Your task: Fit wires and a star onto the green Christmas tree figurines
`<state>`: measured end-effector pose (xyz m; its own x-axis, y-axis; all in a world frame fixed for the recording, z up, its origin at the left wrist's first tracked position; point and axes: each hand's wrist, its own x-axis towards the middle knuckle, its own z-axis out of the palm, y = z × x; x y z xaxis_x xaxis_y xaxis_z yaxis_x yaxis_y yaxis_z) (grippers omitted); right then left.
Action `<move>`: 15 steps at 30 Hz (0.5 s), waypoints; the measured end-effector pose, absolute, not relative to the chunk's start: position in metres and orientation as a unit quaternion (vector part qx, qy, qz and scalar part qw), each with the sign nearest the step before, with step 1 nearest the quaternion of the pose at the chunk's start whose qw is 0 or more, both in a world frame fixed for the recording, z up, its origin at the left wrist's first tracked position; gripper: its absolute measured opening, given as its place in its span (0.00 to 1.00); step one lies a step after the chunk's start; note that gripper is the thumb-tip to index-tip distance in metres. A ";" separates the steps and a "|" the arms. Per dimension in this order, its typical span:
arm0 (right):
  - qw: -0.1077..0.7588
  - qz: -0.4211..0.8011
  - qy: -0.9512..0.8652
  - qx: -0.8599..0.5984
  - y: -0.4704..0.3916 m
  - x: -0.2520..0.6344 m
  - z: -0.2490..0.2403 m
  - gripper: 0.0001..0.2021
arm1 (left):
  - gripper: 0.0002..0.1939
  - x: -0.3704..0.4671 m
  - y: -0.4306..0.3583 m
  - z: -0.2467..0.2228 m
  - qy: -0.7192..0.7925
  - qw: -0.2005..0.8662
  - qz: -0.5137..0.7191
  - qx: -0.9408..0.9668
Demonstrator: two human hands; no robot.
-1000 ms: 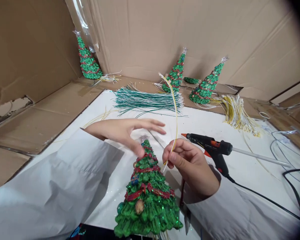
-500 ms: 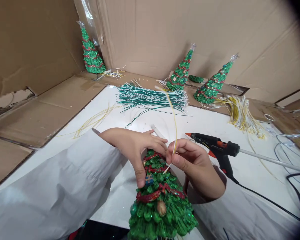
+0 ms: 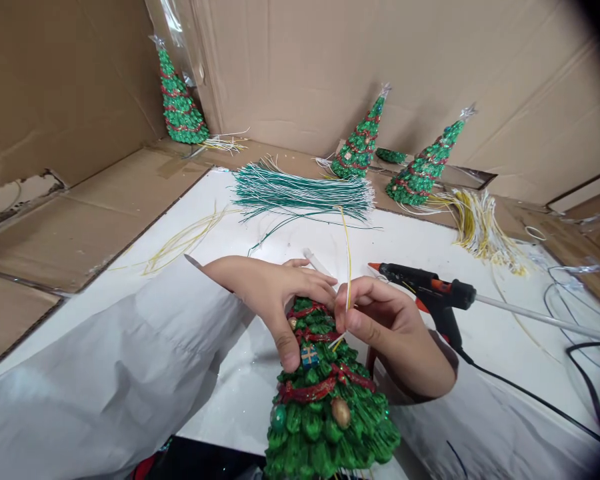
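A green Christmas tree figurine [image 3: 325, 427] with red garlands, a blue gift and gold baubles lies tilted in front of me, its wide base nearest my body. My left hand [image 3: 275, 300] grips its narrower upper part, thumb on the near side beside the gift and fingers over the top. Between the thumb and fingers of my right hand [image 3: 385, 327] is pinched a thin yellow and white wire [image 3: 349, 260]. One length of it rises above the fingers. Its lower ends touch or hover just over the tree's surface; I cannot tell which.
A black and orange glue gun [image 3: 430, 287] lies right of my hand, its cord trailing rightward. Behind lie a bundle of green and white wires [image 3: 305, 190] and a yellow-white bundle [image 3: 480, 230]. Several similar trees [image 3: 180, 107] stand along the cardboard wall [image 3: 290, 73].
The tree has turned slightly, its gift and bauble shifting right. The raised wire stands straighter and shows less length above my right fingers. My left hand keeps its hold.
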<state>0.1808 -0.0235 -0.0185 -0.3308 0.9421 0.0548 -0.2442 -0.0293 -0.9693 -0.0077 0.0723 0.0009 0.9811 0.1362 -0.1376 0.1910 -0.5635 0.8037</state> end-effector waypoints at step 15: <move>0.435 0.643 -0.544 -0.318 -0.020 0.186 -0.016 0.10 | 0.38 -0.008 0.075 -0.005 0.071 0.453 -0.042 0.888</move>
